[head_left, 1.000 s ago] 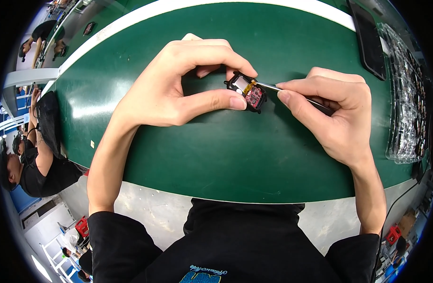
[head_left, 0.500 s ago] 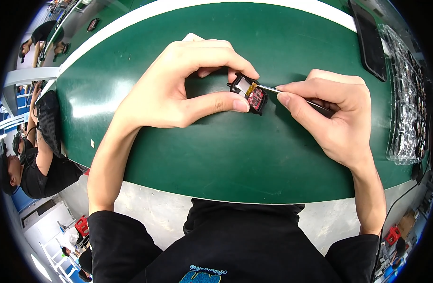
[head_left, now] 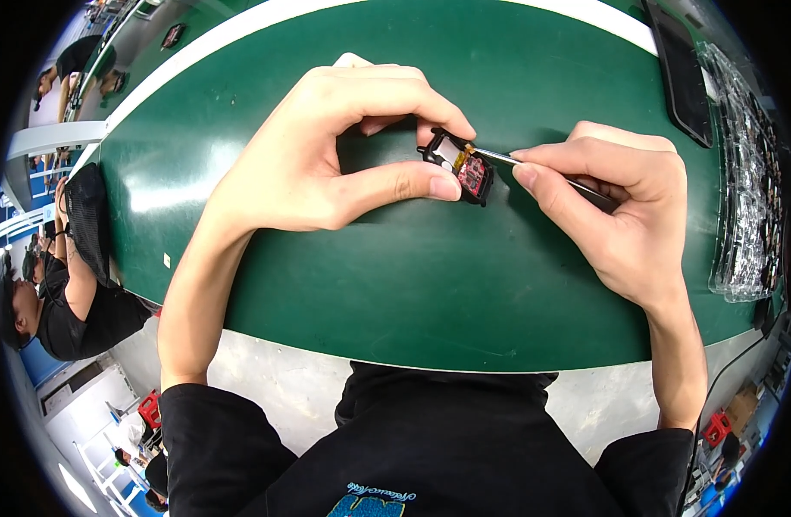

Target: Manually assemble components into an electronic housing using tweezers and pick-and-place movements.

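The left hand [head_left: 326,164] pinches a small black module [head_left: 458,165] between thumb and forefinger, the thumb pressing its near side and the forefinger curled over the top; the other fingers arch clear behind it. The right hand [head_left: 611,207] is closed around a thin metal tool [head_left: 499,157], pen-fashion, with its forefinger stretched along the shaft and the dark handle running back under the palm.

Compared with half a second and a second ago, little has shifted: the module sits in the same pinch, tilted the same way, and the tool's tip remains at its upper right edge, by the yellow strip next to the red board. That steadiness suggests fine work at one spot rather than any repositioning.

The module is held just above the green mat [head_left: 412,284], between the two hands, its red board facing up and toward the right hand. Whether the tip actually touches the strip is too small to tell.

A dark tray [head_left: 680,77] and a stack of clear blister trays [head_left: 744,172] lie at the far right.
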Demonstrator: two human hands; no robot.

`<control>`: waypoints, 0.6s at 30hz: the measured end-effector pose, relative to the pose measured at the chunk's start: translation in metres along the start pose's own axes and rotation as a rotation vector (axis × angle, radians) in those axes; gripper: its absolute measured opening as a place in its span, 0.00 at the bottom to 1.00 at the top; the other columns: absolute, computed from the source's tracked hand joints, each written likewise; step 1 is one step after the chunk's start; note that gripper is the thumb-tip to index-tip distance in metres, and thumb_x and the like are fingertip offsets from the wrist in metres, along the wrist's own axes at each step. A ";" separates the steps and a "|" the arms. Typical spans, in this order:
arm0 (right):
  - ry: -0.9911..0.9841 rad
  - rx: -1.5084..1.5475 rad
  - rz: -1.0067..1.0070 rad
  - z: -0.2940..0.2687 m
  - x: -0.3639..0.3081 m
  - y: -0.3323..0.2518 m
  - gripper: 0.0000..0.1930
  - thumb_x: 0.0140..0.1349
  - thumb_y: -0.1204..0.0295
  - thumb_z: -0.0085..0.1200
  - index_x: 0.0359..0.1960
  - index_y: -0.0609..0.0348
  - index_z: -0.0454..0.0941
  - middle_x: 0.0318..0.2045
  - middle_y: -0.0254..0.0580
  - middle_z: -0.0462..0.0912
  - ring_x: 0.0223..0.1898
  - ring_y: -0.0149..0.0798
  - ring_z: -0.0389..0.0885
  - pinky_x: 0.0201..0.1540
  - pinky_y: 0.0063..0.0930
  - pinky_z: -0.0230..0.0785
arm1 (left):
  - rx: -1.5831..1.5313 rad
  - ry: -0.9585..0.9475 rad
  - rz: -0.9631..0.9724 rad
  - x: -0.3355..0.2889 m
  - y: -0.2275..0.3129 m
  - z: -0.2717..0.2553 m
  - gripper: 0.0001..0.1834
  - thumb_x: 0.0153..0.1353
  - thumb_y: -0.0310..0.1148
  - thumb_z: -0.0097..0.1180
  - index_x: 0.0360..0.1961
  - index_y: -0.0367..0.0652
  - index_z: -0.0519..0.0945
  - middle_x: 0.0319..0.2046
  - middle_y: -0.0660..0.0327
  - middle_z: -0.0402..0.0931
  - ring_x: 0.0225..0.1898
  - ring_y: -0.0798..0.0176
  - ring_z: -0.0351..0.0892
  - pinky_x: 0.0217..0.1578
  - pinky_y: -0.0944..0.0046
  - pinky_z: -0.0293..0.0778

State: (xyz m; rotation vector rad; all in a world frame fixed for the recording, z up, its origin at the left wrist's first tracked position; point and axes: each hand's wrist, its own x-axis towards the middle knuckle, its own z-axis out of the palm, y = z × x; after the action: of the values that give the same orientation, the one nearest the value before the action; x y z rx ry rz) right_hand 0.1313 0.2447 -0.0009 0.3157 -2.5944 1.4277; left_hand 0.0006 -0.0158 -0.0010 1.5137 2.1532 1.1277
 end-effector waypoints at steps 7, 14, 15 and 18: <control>-0.001 -0.010 -0.019 0.000 0.000 0.001 0.07 0.64 0.81 0.74 0.42 0.66 0.96 0.20 0.32 0.79 0.21 0.21 0.68 0.25 0.25 0.52 | 0.008 -0.015 -0.002 0.001 0.003 -0.002 0.25 0.52 0.32 0.83 0.53 0.42 0.93 0.41 0.62 0.90 0.34 0.65 0.74 0.41 0.63 0.63; 0.002 0.020 0.003 0.001 0.000 0.000 0.06 0.63 0.81 0.74 0.42 0.66 0.95 0.20 0.33 0.79 0.21 0.22 0.68 0.25 0.24 0.52 | -0.015 -0.010 0.077 0.002 -0.001 0.002 0.22 0.55 0.32 0.82 0.51 0.41 0.93 0.43 0.60 0.93 0.44 0.59 0.87 0.49 0.60 0.68; 0.006 0.024 0.010 0.001 -0.001 0.000 0.07 0.63 0.81 0.74 0.42 0.66 0.95 0.20 0.32 0.79 0.21 0.22 0.68 0.25 0.24 0.52 | -0.015 -0.012 0.079 0.002 0.000 0.001 0.22 0.55 0.32 0.82 0.51 0.41 0.93 0.43 0.60 0.93 0.44 0.59 0.87 0.49 0.60 0.68; 0.019 0.012 0.012 0.001 -0.002 0.000 0.07 0.63 0.81 0.74 0.42 0.66 0.95 0.20 0.32 0.79 0.21 0.22 0.68 0.25 0.24 0.53 | 0.063 -0.022 0.066 0.002 0.003 0.001 0.21 0.55 0.32 0.82 0.51 0.41 0.92 0.43 0.60 0.93 0.43 0.58 0.87 0.50 0.59 0.68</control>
State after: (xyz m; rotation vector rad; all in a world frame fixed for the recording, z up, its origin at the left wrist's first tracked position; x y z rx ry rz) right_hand 0.1326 0.2445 -0.0019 0.2875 -2.5775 1.4438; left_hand 0.0021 -0.0132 0.0010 1.6271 2.1577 1.0677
